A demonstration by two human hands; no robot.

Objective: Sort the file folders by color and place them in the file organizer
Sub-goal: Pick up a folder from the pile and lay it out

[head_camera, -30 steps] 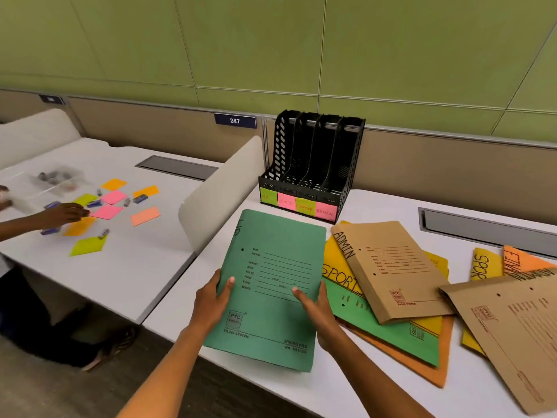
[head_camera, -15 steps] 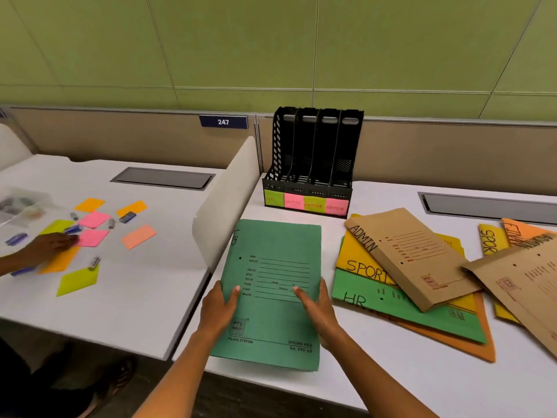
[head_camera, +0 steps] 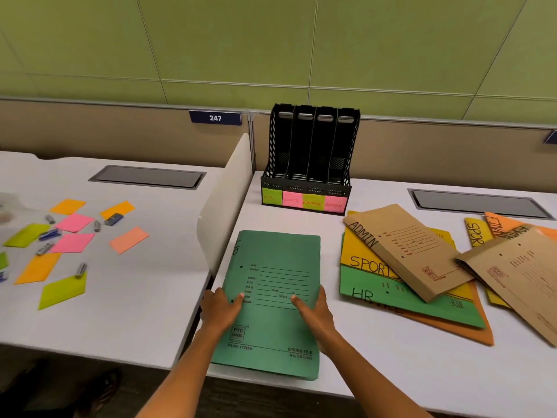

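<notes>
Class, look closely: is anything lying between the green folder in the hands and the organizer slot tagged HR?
Nothing visible. The green folder faces bare desk up to the file organizer, whose HR slot looks empty. The folder pile lies off to the right.

green folder [head_camera: 272,300], black organizer [head_camera: 310,152] — pink-and-lime labels [head_camera: 304,202], brown folder [head_camera: 407,251]
</notes>
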